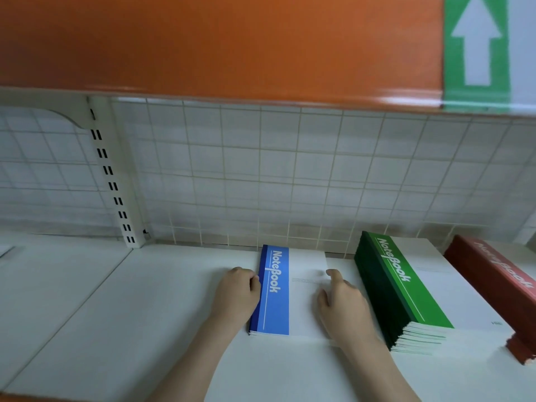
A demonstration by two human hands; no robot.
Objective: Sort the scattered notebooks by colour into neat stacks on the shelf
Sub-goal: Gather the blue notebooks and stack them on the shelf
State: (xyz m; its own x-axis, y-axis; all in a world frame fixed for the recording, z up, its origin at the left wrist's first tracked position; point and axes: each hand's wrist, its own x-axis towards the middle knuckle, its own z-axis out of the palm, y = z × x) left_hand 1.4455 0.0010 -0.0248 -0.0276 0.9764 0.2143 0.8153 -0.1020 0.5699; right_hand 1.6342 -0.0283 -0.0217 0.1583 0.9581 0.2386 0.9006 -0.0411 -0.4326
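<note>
White shelf (145, 300) fills the lower part of the head view, backed by a white wire grid panel (290, 175), with an orange shelf edge (203, 47) overhead carrying a green sign with a white arrow (477, 44). Near the middle of the shelf lies a thin blue notebook stack (274, 291), flat, its spine to the left. The left hand (237, 291) rests against that spine, fingers curled and touching the edge. The right hand (342, 306) lies palm down on the white part of the top cover, fingers loosely spread, holding nothing. Just to the right stands a taller green notebook stack (403, 288), and beside it, at the frame edge, a red notebook stack (499, 282).
</note>
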